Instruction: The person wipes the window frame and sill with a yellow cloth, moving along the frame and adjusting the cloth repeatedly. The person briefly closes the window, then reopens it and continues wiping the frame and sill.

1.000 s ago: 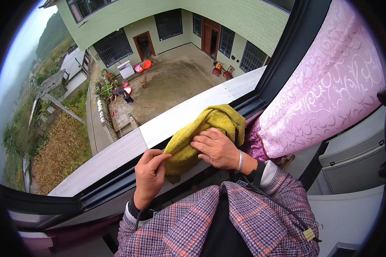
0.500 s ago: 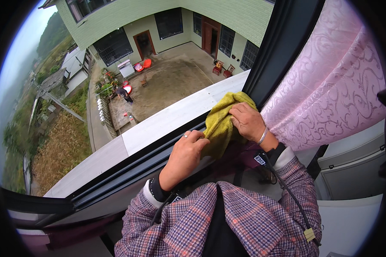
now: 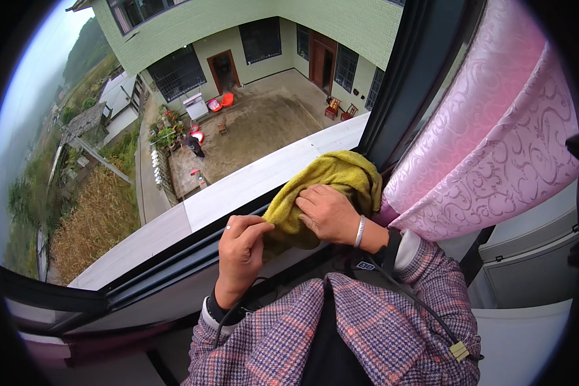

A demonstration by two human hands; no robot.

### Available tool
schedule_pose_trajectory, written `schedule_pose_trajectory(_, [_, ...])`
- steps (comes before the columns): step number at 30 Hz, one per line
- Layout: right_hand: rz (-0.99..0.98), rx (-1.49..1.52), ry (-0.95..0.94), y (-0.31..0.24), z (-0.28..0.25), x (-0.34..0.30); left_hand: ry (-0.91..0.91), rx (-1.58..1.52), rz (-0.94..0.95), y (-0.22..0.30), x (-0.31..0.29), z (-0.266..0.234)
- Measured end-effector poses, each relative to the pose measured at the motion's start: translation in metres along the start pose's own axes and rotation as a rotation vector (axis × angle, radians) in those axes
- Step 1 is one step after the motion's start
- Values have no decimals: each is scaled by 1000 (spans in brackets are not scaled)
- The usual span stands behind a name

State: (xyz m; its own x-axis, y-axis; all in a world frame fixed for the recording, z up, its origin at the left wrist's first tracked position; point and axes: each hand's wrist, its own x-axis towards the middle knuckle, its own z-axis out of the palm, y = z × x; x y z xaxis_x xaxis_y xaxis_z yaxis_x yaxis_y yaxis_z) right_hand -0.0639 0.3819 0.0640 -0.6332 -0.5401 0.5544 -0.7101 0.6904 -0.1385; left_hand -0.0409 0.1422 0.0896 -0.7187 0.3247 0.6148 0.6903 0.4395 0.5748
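Observation:
A yellow-green cloth point(image 3: 341, 168) lies bunched over the dark window track point(image 3: 219, 233), close to the upright frame at its right end. My left hand point(image 3: 240, 248) pinches the cloth's left edge between thumb and fingers. On the middle of the cloth, my right hand point(image 3: 328, 212) is closed with bent fingers gripping its folds. The fingertips of the right hand are partly hidden in the fabric. A ring shows on my left hand and a silver bangle on my right wrist.
A pink patterned curtain point(image 3: 476, 148) hangs at the right beside the dark upright window frame point(image 3: 399, 83). Beyond the track runs a white outer ledge point(image 3: 219, 202). Far below is a courtyard point(image 3: 264, 122) with a person point(image 3: 193, 145), red chairs and plants. Thin cables run along my sleeves.
Both hands have moved left and a little nearer to me, drawing the cloth leftward along the track. The cloth is now spread wider, with a rounded fold at its far side.

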Motion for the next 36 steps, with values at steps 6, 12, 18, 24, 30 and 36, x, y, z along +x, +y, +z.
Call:
schedule_pose_trajectory(6, [71,132,-153,36,0,2,18,-6,-45,-9,3,10])
schedule_pose_trajectory(12, [202,-344,-653,89,-52,9,-104,-37,141,-23,41,80])
schedule_pose_trajectory(18, [269,-691,-665,89,-40,-11,-187,-35,245,-30,47,105])
schedule_pose_trajectory(24, [56,-312,-148,-1,-9,-14,57,-66,156,-28,11,27])
schedule_pose_trajectory(30, [78,-182,-86,21,-2,-25,-38,-63,110,-32,4,13])
schedule_pose_trajectory(36, [152,-608,-195,73,-31,-44,-138,-91,240,-24,36,83])
